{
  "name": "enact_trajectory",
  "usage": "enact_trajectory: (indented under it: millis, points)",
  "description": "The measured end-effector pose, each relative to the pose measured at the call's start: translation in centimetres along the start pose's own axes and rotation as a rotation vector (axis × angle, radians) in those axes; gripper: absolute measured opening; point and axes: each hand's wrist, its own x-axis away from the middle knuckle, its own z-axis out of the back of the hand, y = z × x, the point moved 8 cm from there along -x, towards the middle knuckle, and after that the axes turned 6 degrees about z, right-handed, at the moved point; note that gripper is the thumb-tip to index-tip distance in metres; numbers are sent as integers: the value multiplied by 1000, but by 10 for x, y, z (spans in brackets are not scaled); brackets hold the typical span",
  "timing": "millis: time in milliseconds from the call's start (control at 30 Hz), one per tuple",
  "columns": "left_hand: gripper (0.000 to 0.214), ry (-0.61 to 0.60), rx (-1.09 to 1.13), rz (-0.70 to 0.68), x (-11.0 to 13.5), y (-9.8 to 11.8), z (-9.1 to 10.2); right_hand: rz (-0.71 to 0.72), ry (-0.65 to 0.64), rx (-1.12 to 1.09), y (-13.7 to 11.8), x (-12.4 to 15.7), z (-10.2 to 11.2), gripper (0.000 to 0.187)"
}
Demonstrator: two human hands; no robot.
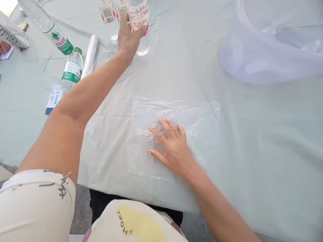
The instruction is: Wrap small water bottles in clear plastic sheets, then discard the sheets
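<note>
My left hand (127, 38) reaches to the far side of the table, its fingers and thumb around the lower part of a clear water bottle (139, 15) with a red and white label. Beside that bottle stand two similar red-labelled bottles (107, 13), partly cut off by the top edge. Nearer to me, a thin clear plastic sheet or bag (202, 124) lies spread out and slightly wrinkled. My right hand (174, 144) rests on it, palm down with fingers spread, holding nothing.
A roll of clear film (90, 55) lies left of my left forearm, by two green-labelled water bottles (72, 70) and a blue and white box (53, 97). A translucent purplish plastic object (252, 64) sits at the upper right. At the far left are a printed carton (12, 32) and another person's hand (3, 47).
</note>
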Motion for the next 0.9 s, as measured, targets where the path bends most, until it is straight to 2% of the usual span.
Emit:
enact_trajectory:
  millis: [100, 167, 267, 300, 367, 433, 500, 633, 800, 900]
  points:
    - [33, -175, 18, 5, 83, -2, 29, -17, 7, -4, 3, 0, 1, 52]
    - [32, -296, 52, 68, 139, -11, 39, -34, 31, -8, 6, 1, 4, 53]
    - [30, -532, 153, 237, 212, -37, 25, -58, 76, -17, 11, 2, 8, 53]
    - [33, -617, 165, 269, 232, -46, 15, -64, 86, -19, 12, 3, 9, 52]
    - [41, -709, 151, 330, 260, -65, -3, -72, 95, -18, 14, 3, 9, 49]
    - [47, -706, 105, 354, 272, -82, -15, -76, 94, -20, 16, 3, 8, 46]
    - [51, -642, 29, 339, 273, -93, -17, -77, 88, -29, 16, 2, 8, 46]
    - [57, -525, -161, 281, 274, -93, -13, -67, 85, -29, 11, 5, 17, 46]
    - [53, -314, -256, 173, 284, -80, 4, -56, 84, -1, 0, 20, 53, 47]
    - [43, -150, -321, 123, 300, -85, 23, -65, 68, -17, 0, 18, 74, 43]
